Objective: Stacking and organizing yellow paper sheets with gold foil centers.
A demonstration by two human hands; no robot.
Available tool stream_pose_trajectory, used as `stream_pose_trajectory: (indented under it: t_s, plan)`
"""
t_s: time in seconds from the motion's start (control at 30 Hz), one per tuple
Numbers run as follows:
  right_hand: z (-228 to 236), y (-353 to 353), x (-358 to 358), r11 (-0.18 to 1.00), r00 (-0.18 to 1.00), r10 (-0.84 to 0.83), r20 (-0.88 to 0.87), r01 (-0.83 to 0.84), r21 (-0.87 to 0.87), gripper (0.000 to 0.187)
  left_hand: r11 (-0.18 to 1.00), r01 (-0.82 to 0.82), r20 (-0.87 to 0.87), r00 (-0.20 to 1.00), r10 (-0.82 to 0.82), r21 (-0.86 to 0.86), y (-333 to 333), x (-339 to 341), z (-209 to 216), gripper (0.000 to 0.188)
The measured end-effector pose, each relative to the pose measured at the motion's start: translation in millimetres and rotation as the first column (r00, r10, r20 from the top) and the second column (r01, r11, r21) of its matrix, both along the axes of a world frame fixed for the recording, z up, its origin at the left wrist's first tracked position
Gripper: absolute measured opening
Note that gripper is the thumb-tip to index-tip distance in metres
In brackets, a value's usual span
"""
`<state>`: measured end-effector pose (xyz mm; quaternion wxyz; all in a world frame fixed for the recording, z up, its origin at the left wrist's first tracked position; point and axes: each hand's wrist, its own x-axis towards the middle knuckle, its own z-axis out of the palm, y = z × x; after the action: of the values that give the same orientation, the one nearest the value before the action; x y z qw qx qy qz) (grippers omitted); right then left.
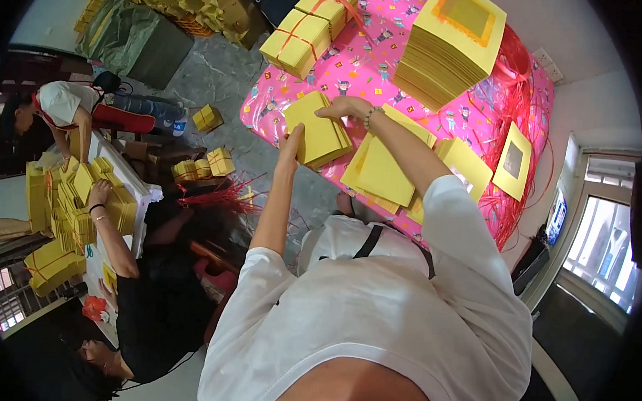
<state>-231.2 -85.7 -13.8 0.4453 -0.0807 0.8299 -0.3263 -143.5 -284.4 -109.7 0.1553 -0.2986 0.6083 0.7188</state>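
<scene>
A stack of yellow paper sheets (310, 132) rests near the left corner of the table with the pink patterned cover (355, 66). My left hand (292, 145) grips the stack's near left edge, thumb along its side. From the far right side, my right hand (348, 108) holds the same stack, fingers bent at its corner; a beaded bracelet is on that wrist. Partly under my right forearm lies a looser pile of yellow sheets (383, 171). More yellow sheets (466, 164) spread to its right.
A tall yellow paper stack (442, 55) stands at the back right, near strap-tied yellow bundles (296, 42). Red plastic strands (513, 73) hang along the table's right side. At the left, two people work at a white table (142, 185) heaped with yellow bundles (85, 197).
</scene>
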Motion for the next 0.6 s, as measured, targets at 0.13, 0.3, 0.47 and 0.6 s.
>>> stream_pose_trajectory:
  t_s: [0.13,0.3,0.47,0.6]
  plan:
    - [-70,17,-15,0.993,0.975,-0.112,0.191,0.115,-0.004,0.078,0.988,0.071,0.081,0.995,-0.060,-0.137,38,-5,28,0.050]
    - [-51,-8,-6,0.963,0.891,-0.229,0.393,0.266,-0.042,0.061,1.000,0.000,0.027,1.000,0.001,-0.009,19,-4,5,0.046]
    - [-76,-11,-10,0.922,0.819,-0.285,0.498,0.376,-0.092,0.047,0.997,-0.052,0.033,0.998,0.050,0.061,22,-5,-4,0.043]
    - [-59,-16,1,0.907,0.789,-0.338,0.513,0.419,-0.049,0.047,0.979,-0.137,0.120,0.986,0.120,0.153,19,-1,2,0.041]
